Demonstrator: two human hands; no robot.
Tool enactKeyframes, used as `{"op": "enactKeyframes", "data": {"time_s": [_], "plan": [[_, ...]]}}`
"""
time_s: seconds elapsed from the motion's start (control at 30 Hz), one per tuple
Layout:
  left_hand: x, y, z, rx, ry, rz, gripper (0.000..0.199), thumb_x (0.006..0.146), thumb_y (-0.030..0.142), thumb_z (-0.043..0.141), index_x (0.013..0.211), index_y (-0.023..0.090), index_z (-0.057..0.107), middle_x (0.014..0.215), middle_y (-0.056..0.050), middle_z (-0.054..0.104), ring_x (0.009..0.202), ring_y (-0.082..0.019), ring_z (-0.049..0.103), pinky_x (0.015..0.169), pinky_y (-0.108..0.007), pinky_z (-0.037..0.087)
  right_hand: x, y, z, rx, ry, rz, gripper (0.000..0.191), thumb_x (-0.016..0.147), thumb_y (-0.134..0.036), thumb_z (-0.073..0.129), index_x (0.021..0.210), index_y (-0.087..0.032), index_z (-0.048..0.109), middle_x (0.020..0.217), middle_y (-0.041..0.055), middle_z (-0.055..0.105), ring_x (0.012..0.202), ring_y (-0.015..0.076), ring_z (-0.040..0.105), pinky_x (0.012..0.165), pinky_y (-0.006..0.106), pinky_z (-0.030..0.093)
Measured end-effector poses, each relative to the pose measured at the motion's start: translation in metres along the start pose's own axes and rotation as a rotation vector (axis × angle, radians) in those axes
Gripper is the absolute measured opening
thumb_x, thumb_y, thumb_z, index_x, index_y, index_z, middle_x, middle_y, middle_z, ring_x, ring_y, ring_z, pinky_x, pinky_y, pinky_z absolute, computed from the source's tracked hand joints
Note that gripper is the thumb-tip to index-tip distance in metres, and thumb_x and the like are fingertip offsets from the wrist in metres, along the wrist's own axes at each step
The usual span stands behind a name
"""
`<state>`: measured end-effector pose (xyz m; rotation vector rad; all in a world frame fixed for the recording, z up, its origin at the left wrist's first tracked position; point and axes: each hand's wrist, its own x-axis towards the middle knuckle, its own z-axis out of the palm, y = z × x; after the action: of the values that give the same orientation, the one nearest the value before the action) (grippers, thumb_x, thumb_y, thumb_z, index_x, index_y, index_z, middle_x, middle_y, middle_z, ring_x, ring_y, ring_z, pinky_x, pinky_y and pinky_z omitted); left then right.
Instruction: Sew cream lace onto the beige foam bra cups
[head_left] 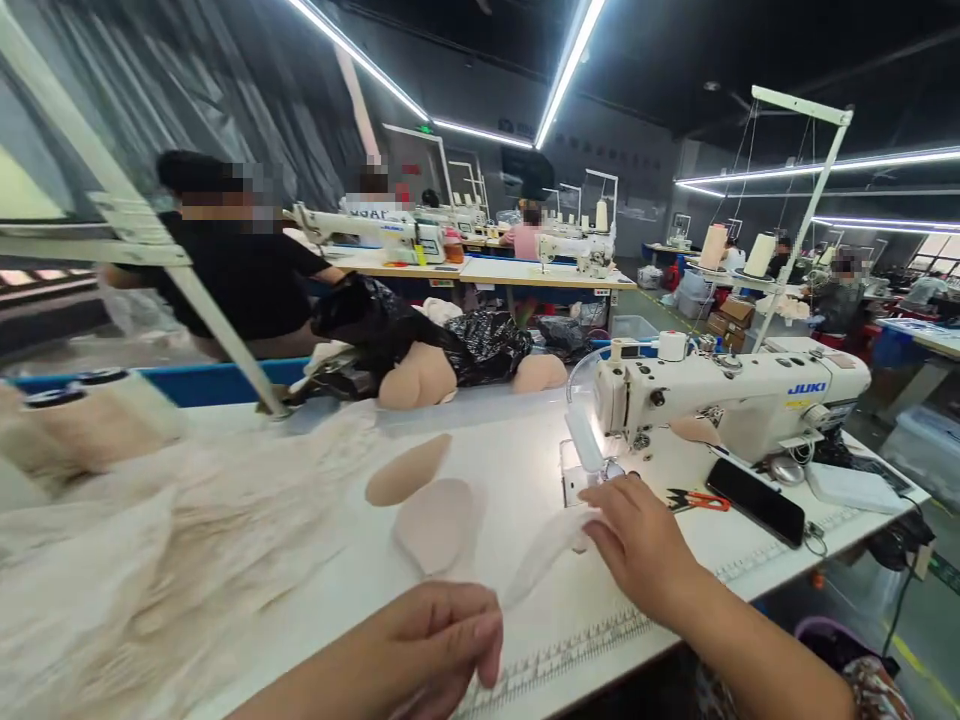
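Note:
A strip of sheer white fabric (544, 560) stretches between my two hands over the white table. My right hand (634, 535) pinches its upper end just in front of the needle area of the sewing machine (720, 390). At the lower end, my left hand (442, 640) is closed with its fingers curled, near the ruler marks at the table's front edge; the fabric runs up to its fingertips. Beyond my left hand lie a pale pad (436, 525) and a beige pad (407, 470), side by side on the table.
Cream lace fabric (187, 530) covers the left of the table. Orange-handled snips (697, 500), a black phone (756, 500) and a white box (855, 488) lie at right. Beige moulded cups (420, 378) and black plastic bags (480, 345) line the far edge. People sit beyond.

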<state>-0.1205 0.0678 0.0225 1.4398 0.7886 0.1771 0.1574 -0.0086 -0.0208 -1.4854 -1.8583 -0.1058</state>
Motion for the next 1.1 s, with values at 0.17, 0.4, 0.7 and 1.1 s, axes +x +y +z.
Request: {"op": "enactKeyframes", "data": {"time_s": [0.17, 0.4, 0.7, 1.1], "plan": [[0.007, -0.016, 0.016, -0.176, -0.037, 0.082, 0.045, 0.094, 0.059, 0.068, 0.112, 0.018, 0.075, 0.079, -0.005, 0.073, 0.063, -0.014, 0.052, 0.063, -0.026, 0.038, -0.042, 0.079, -0.045, -0.317, -0.014, 0.093, 0.008, 0.101, -0.025, 0.062, 0.107, -0.025, 0.066, 0.099, 0.0101, 0.066, 0.094, 0.0288, 0.062, 0.079, 0.04, 0.052], [0.023, 0.014, 0.038, -0.199, -0.084, 0.089, 0.067, 0.085, 0.047, 0.081, 0.14, 0.016, 0.059, 0.09, -0.007, 0.08, 0.074, -0.016, 0.063, 0.081, -0.031, 0.042, -0.05, 0.041, -0.048, -0.193, 0.014, 0.084, 0.028, 0.112, -0.031, 0.036, 0.106, -0.024, 0.062, 0.074, 0.0027, 0.064, 0.061, 0.0224, 0.061, 0.058, 0.031, 0.047], [0.02, 0.023, 0.053, -0.158, -0.15, 0.153, 0.055, 0.083, 0.042, 0.077, 0.13, 0.018, 0.062, 0.081, -0.004, 0.077, 0.063, -0.016, 0.062, 0.067, -0.028, 0.046, -0.012, -0.042, 0.004, -0.291, 0.081, -0.292, 0.023, 0.108, -0.02, 0.045, 0.095, -0.023, 0.063, 0.073, 0.0009, 0.061, 0.06, 0.0172, 0.057, 0.059, 0.028, 0.036], [-0.005, -0.012, -0.063, 0.982, 0.888, 0.398, 0.049, 0.1, 0.058, 0.05, 0.137, 0.029, 0.065, 0.139, -0.009, 0.068, 0.13, -0.035, 0.058, 0.107, -0.047, 0.044, -0.049, 0.077, -0.058, -0.446, -0.02, 0.046, 0.024, 0.104, -0.038, 0.051, 0.111, -0.025, 0.07, 0.105, 0.0143, 0.074, 0.093, 0.0316, 0.068, 0.076, 0.041, 0.05]]}}
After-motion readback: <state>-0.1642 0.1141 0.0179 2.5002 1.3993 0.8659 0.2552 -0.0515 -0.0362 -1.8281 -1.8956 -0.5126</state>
